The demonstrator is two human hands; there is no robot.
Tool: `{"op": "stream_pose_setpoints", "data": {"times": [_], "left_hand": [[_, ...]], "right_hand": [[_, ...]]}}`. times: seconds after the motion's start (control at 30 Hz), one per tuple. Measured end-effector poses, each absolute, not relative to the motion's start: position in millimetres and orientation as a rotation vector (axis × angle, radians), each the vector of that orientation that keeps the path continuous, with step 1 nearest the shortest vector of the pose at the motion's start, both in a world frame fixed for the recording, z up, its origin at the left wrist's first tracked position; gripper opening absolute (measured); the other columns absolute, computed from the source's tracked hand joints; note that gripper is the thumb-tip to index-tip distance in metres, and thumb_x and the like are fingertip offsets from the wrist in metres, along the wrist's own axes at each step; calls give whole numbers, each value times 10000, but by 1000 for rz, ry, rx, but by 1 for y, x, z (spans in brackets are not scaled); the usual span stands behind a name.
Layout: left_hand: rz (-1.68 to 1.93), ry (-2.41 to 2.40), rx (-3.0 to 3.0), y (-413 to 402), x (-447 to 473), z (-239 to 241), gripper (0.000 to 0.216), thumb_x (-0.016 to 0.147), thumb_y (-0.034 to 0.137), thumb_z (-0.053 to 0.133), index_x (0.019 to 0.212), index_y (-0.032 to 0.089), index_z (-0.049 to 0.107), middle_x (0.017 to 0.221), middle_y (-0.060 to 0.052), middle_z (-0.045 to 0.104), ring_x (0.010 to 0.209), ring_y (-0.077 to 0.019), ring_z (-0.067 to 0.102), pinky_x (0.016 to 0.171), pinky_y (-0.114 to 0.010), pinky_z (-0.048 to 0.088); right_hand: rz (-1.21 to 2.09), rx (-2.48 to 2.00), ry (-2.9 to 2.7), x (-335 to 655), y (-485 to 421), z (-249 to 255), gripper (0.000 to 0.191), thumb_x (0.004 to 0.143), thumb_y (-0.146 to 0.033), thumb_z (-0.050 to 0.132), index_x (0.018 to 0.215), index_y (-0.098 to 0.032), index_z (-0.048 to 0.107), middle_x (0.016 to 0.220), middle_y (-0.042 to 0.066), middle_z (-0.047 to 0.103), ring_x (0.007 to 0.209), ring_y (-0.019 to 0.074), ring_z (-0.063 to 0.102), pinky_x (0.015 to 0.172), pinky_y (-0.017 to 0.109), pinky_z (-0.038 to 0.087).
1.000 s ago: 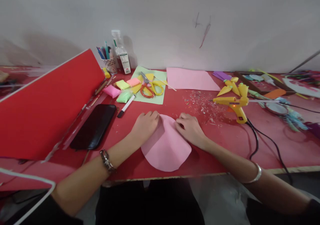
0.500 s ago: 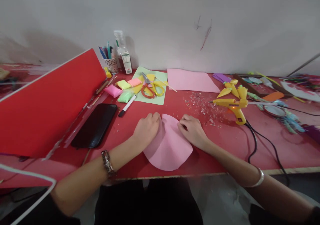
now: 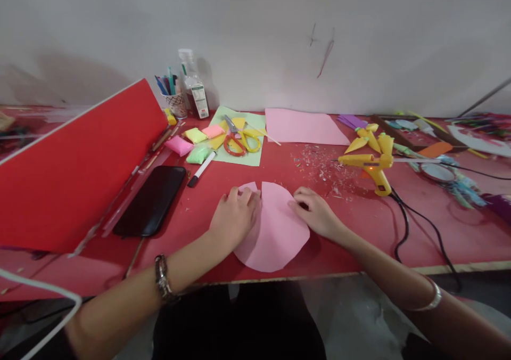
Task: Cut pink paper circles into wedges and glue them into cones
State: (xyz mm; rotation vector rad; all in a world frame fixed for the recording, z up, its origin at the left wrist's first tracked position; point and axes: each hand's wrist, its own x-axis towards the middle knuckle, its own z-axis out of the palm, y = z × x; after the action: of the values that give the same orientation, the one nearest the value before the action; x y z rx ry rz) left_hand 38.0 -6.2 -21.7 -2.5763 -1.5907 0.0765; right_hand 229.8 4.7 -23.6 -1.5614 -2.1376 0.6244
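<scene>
A pink paper circle [image 3: 275, 232] with a slit at its far edge lies nearly flat on the red table in front of me. My left hand [image 3: 235, 216] rests over its left side, fingers bent and close together by the slit; their tips are partly hidden. At the right edge of the circle, my right hand [image 3: 317, 213] has thumb and forefinger closed on the rim, the other fingers curled.
A black phone [image 3: 151, 200] and a red board [image 3: 88, 163] are at left. Scissors [image 3: 241, 141] lie on green paper [image 3: 249, 157] behind the circle. A yellow glue gun [image 3: 373, 168], its light lit and cord trailing, sits right, near paper scraps [image 3: 319, 165].
The pink circle has flattened out and its slit has opened into a narrow gap. My left hand has slid down onto the paper; my right hand has moved slightly right.
</scene>
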Motion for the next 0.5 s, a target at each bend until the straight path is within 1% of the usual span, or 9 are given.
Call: {"op": "stream_pose_setpoints", "data": {"times": [0.07, 0.13, 0.23, 0.3, 0.37, 0.43, 0.5], "left_hand": [[74, -1597, -2578, -8, 38, -23, 396, 895, 231, 351, 1281, 190, 432, 1132, -129, 545, 977, -283, 512, 689, -357, 495], [57, -1594, -2596, -12, 37, -24, 404, 895, 290, 368, 1292, 234, 421, 1189, -134, 516, 1021, -300, 499, 711, -366, 492], [27, -1569, -2651, -21, 35, -26, 452, 871, 404, 404, 1308, 288, 390, 1309, -154, 425, 1151, -353, 418, 811, -433, 458], [38, -1560, -2689, -25, 35, -27, 481, 863, 442, 403, 1319, 292, 369, 1355, -159, 378, 1218, -373, 349, 897, -479, 395], [64, -1566, -2707, -28, 35, -27, 491, 866, 450, 387, 1327, 282, 357, 1372, -165, 360, 1249, -377, 310, 948, -496, 339], [80, -1580, -2709, -29, 35, -27, 495, 867, 451, 383, 1331, 283, 348, 1384, -167, 346, 1260, -378, 297, 960, -503, 320], [80, -1594, -2706, -28, 36, -28, 497, 863, 452, 393, 1331, 291, 345, 1389, -160, 343, 1261, -377, 297, 956, -511, 320]], "right_hand": [[639, -1564, -2121, 233, 4, -24, 275, 771, -204, 434, 511, -192, 344, 650, 8, 450, 630, 130, 451, 623, 268, 356], [652, -1567, -2094, 236, 4, -25, 278, 771, -221, 436, 510, -194, 343, 642, 6, 443, 622, 129, 449, 617, 267, 359], [681, -1554, -2052, 238, 2, -24, 313, 780, -302, 456, 504, -193, 358, 636, 5, 446, 632, 133, 463, 625, 273, 376], [731, -1541, -2046, 238, 0, -22, 317, 782, -372, 462, 527, -187, 431, 675, 22, 484, 679, 149, 490, 661, 290, 392], [788, -1542, -2062, 239, -4, -21, 317, 785, -413, 455, 579, -180, 515, 745, 46, 530, 742, 171, 512, 709, 318, 397], [801, -1559, -2080, 240, -9, -21, 325, 789, -424, 450, 605, -180, 560, 793, 60, 555, 783, 187, 520, 743, 345, 391], [747, -1583, -2109, 241, -15, -23, 322, 788, -412, 462, 591, -181, 570, 805, 60, 563, 793, 192, 520, 764, 367, 380]]}}
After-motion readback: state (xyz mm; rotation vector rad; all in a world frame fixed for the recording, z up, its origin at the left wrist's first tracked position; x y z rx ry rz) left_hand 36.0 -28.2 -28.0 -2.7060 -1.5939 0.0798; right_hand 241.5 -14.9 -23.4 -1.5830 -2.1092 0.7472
